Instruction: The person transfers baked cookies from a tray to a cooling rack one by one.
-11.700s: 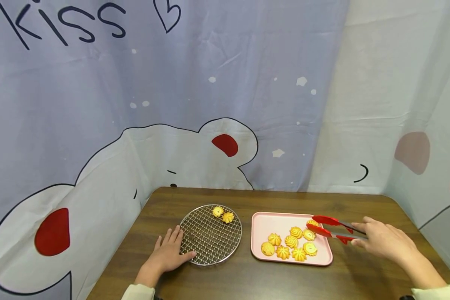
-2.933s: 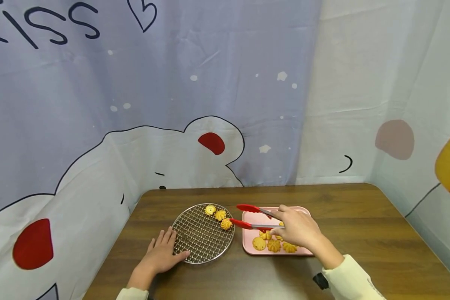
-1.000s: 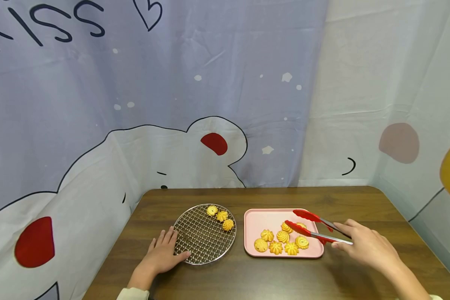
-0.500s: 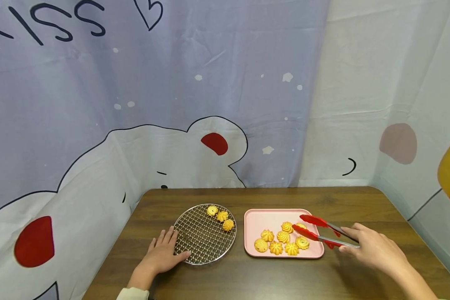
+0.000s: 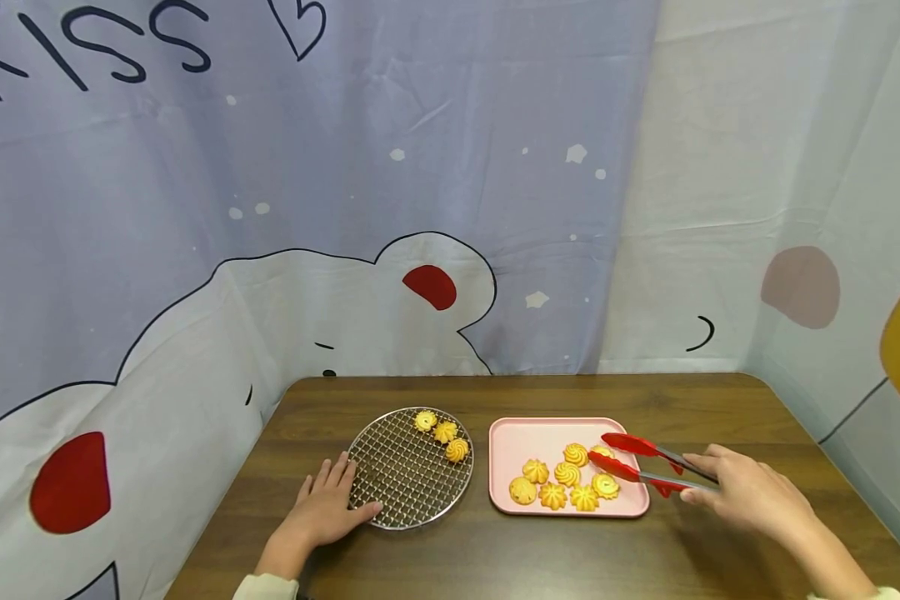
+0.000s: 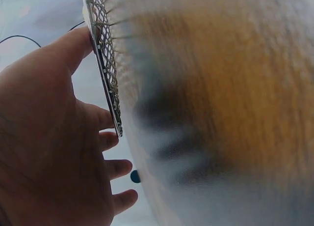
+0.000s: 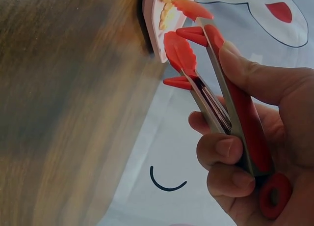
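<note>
My right hand (image 5: 753,492) grips red-tipped metal tongs (image 7: 235,103), fingers curled round the handles. The tongs' two tips are spread over the right end of a pink tray (image 5: 513,442), around a cookie (image 5: 602,454) they partly hide. Several other golden piped cookies (image 5: 567,474) lie on that tray. My left hand (image 5: 322,507) rests against the left rim of a round wire rack (image 5: 408,479), fingers extended and thumb at its front edge. Three cookies (image 5: 446,431) sit along the rack's back right side. In the left wrist view the rack (image 6: 105,64) appears edge-on beside the fingers.
Both the rack and the tray stand on a brown wooden table (image 5: 450,558), with a strip of bare wood between them. A printed fabric curtain (image 5: 345,208) hangs behind the table and along its sides.
A third cookie has joined two on the rack; the tongs were beside it 2.9 s ago. My right hand has since returned right, over the tray. My left hand stays at the rim.
</note>
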`<state>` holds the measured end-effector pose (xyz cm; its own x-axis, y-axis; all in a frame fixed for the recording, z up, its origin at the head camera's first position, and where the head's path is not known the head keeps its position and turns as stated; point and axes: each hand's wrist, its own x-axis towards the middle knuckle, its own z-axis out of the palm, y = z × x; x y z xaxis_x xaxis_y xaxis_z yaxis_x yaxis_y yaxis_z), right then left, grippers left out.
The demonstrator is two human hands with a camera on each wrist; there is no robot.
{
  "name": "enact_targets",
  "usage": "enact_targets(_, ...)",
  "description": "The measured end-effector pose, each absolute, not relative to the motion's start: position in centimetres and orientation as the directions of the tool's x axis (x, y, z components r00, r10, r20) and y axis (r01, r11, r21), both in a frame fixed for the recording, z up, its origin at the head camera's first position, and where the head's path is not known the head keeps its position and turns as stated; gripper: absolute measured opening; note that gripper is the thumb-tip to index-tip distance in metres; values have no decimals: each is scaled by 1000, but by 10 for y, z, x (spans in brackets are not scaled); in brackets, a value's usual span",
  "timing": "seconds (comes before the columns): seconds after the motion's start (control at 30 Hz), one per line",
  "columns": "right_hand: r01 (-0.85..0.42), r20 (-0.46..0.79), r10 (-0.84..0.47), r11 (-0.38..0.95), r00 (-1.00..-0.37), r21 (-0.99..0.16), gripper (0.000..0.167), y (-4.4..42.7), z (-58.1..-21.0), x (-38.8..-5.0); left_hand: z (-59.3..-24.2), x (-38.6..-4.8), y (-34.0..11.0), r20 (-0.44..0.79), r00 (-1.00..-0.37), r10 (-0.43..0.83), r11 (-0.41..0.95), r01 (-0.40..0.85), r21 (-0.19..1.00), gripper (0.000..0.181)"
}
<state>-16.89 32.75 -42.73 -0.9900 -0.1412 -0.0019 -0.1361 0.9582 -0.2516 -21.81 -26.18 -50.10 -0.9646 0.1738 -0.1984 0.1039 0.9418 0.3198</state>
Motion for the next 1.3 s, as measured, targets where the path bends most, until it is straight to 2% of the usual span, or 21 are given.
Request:
enact_targets(0.33, -139, -40, -154, 959, -987, -246, 67, 329, -420, -178, -501, -218, -262, -195, -965, 175, 942, 107, 317, 101)
enact_targets(1.3, -162, -83, -184, 962, -979, -218, 66, 327, -414, -185, -503, -218, -263, -176, -969, 173, 940, 109, 323, 101)
